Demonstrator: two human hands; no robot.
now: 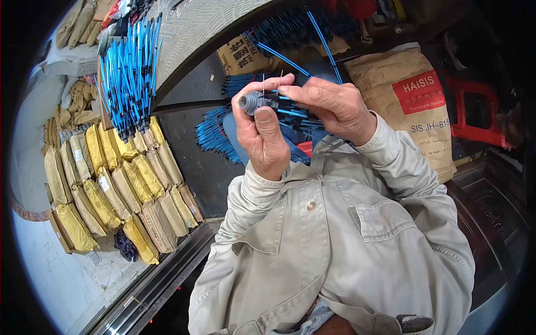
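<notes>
I see both arms in long sleeves of a pale khaki work jacket (335, 234), creased and loose. A round button (311, 205) sits on its front, a flapped chest pocket (385, 218) right of the button. Cuffs end at the left hand (265, 139) and right hand (335, 106).

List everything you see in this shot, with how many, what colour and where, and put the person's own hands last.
grey plug: one, grey, pinched in the left hand's fingers at centre
blue wires: a large bundle, blue with black tips, upper left
more blue wires: a heap, blue, behind the hands
paper packets: many, yellow and tan, stacked in rows at left
paper sack: one, brown with a red label, upper right
red stool: one, red, far right
jacket: one, beige, lower centre
left hand: holds the plug
right hand: fingers on the wire ends at the plug
</notes>
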